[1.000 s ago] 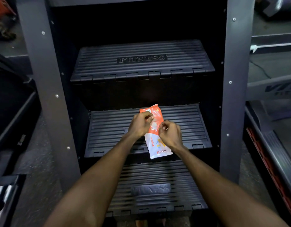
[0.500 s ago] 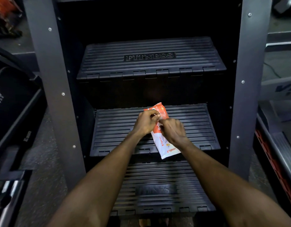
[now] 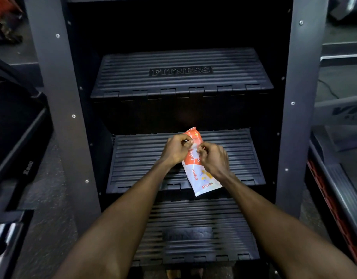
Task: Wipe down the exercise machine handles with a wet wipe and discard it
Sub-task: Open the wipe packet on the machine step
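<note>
At mid-frame, over the machine's ribbed steps (image 3: 145,158), the left hand (image 3: 176,149) gripped the wet-wipe pack (image 3: 201,178) near its top while the right hand (image 3: 213,159) pinched at its front. The soft, light, probably slick pouch looked best held by its edges.

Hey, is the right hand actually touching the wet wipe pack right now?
Touching. The head view shows the right hand pinching the wet wipe pack near its upper middle, fingers curled against its front.

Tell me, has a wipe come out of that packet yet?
Cannot tell: both hands pinch the wipes packet at its top, hiding the opening.
</note>
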`<act>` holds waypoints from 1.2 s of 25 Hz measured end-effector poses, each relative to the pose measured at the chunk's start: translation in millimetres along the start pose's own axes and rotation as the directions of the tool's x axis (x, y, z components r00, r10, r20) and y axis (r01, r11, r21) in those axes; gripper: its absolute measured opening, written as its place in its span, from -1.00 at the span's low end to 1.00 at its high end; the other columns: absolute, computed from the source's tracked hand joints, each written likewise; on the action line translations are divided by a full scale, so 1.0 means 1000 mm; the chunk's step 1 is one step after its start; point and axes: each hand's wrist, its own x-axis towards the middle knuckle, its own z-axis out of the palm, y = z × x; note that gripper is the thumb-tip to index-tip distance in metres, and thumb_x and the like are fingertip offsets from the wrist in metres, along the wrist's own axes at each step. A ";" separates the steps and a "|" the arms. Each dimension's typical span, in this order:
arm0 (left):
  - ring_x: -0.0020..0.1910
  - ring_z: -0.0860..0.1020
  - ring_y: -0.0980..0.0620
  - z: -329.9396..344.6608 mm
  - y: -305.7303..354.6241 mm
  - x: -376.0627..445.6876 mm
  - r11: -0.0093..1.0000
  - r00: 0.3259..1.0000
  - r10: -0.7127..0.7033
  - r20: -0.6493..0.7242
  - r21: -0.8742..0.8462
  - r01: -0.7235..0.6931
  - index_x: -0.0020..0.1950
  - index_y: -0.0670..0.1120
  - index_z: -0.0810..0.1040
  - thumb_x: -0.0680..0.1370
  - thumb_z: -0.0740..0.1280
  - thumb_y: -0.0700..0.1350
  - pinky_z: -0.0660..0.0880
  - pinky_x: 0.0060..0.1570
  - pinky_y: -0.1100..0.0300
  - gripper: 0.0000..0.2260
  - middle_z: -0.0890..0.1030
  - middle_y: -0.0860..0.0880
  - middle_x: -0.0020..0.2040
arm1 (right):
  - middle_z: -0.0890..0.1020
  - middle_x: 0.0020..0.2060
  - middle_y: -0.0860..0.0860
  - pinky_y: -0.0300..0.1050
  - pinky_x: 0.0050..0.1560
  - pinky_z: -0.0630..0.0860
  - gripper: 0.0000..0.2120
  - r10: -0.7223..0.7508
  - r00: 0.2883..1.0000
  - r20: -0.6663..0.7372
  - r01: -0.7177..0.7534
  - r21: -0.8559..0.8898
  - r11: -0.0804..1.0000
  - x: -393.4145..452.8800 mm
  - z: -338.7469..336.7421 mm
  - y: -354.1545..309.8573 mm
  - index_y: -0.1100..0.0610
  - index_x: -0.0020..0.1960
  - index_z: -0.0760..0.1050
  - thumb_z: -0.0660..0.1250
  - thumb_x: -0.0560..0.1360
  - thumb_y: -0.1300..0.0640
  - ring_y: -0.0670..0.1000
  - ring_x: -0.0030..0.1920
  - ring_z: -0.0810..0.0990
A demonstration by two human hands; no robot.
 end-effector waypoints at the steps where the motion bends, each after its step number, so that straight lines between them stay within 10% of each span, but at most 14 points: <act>1: -0.12 0.63 0.09 0.000 0.001 0.000 1.000 1.000 0.003 -0.001 -0.001 -0.003 0.02 -0.01 0.67 0.59 0.35 -0.06 0.44 -0.27 0.34 -0.88 0.69 0.00 -0.03 | 0.68 -0.18 0.02 -0.06 -0.19 0.49 -0.92 0.017 1.000 -0.014 -0.017 0.028 0.999 0.001 -0.003 0.000 0.08 -0.10 0.60 0.33 0.54 0.15 0.09 -0.17 0.61; 12: -0.03 0.62 0.03 0.008 0.011 -0.010 0.995 0.998 0.064 0.014 0.073 -0.065 0.02 -0.03 0.68 0.60 0.32 -0.05 0.59 0.01 0.07 -0.85 0.69 0.01 0.00 | 0.54 -0.17 -0.05 0.01 -0.15 0.51 -0.89 0.218 0.973 -0.077 -0.154 0.486 0.860 0.006 -0.028 -0.009 0.08 -0.01 0.41 0.14 0.65 0.18 0.01 -0.13 0.56; 16: -0.02 0.62 0.02 0.012 0.015 -0.018 0.993 0.998 0.062 0.033 0.097 -0.065 0.06 -0.03 0.65 0.55 0.32 -0.09 0.61 0.00 0.05 -0.84 0.67 -0.02 0.04 | 0.54 -0.12 0.00 -0.27 -0.32 0.48 -0.88 0.454 0.887 -0.082 -0.258 0.727 0.637 0.012 -0.045 -0.008 0.04 -0.04 0.44 0.17 0.62 0.21 -0.06 -0.22 0.54; 21: 0.27 0.50 -0.12 0.015 0.022 -0.044 0.893 0.968 0.083 0.238 0.413 -0.178 0.23 -0.01 0.60 0.50 0.32 0.00 0.38 0.29 -0.10 -0.69 0.59 -0.08 0.25 | 0.59 -0.10 0.19 -0.06 -0.14 0.49 -0.85 0.543 0.836 0.084 -0.334 0.862 0.382 0.007 -0.066 -0.015 0.20 -0.05 0.52 0.19 0.61 0.28 0.12 -0.11 0.55; 24: 0.01 0.60 -0.09 0.004 0.048 -0.058 0.993 0.999 0.029 0.017 -0.119 -0.027 0.08 -0.17 0.65 0.62 0.24 -0.06 0.51 0.06 0.05 -0.75 0.67 -0.11 0.01 | 0.60 -0.22 0.23 -0.13 -0.26 0.51 -0.74 0.487 0.847 0.214 -0.369 0.896 0.247 -0.009 -0.077 -0.035 0.34 -0.06 0.53 0.20 0.65 0.18 0.14 -0.23 0.58; 26: -0.15 0.60 0.02 -0.011 0.066 -0.074 0.852 0.993 -0.103 0.055 -0.510 0.116 0.09 -0.20 0.65 0.63 0.25 0.03 0.50 -0.17 0.19 -0.67 0.67 -0.09 -0.08 | 0.64 -0.29 0.23 -0.09 -0.30 0.58 -0.70 0.380 0.838 0.392 -0.456 0.886 0.090 -0.027 -0.087 -0.055 0.33 -0.14 0.55 0.22 0.62 0.14 0.16 -0.31 0.63; 30: -0.15 0.64 0.14 -0.045 0.069 -0.123 0.832 0.997 -0.003 -0.072 -0.554 -0.038 0.08 -0.13 0.65 0.49 0.48 -0.09 0.55 -0.21 0.33 -0.79 0.69 -0.02 -0.05 | 0.59 -0.24 0.22 -0.14 -0.34 0.50 -0.82 0.157 0.869 0.469 -0.494 0.838 0.233 -0.065 -0.098 -0.089 0.24 -0.14 0.54 0.18 0.37 0.37 0.09 -0.37 0.56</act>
